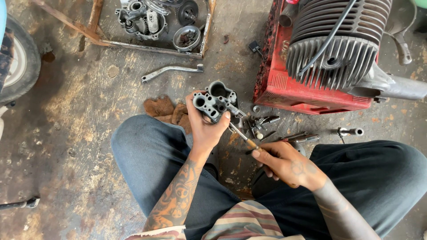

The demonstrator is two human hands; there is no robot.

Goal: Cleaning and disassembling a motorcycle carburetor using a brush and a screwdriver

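My left hand [205, 129] grips a grey metal carburettor body [214, 101], held up over the floor between my knees. My right hand [284, 163] holds a screwdriver [242, 137] by its handle, and the shaft points up and left with its tip against the lower side of the carburettor body. Small screws and metal parts [260, 123] lie on the floor just right of the body.
A red engine with grey cooling fins [331, 55] stands at the upper right. A wooden tray of engine parts [155, 22] sits at the top, a bent metal lever [171, 71] below it, a brown rag [167, 111] by my knee, a wheel [18, 62] at left.
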